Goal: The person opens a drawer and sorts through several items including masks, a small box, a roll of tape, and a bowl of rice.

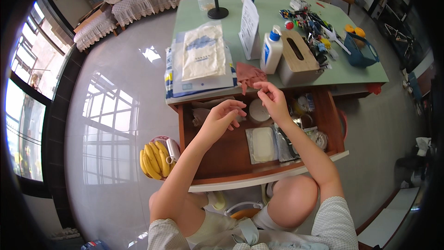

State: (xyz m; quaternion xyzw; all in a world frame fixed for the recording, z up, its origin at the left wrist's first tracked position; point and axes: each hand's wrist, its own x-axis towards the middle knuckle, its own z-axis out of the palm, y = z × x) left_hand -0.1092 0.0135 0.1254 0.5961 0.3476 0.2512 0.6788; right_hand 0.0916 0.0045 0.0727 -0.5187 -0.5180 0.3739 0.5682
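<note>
My left hand [225,116] hangs over the pulled-out wooden drawer [215,165], fingers loosely bent, holding nothing visible. My right hand [272,100] is near the table's front edge, its fingertips close to a crumpled reddish-pink cloth [250,73]; whether they touch it I cannot tell. Inside the drawer are a round white item [258,110], a white pad in a clear bag [263,144], dark packets and a clear roll [319,139]. Left of the cloth, a cream drawstring pouch [204,52] lies on a stack of plastic packets.
A white pump bottle [271,52], a tissue box with a wooden lid [300,50] and a standing printed sheet [249,27] are on the green table. A pile of small toys [314,29] and a blue basket [360,55] sit right. Bananas [156,159] stand left of the drawer.
</note>
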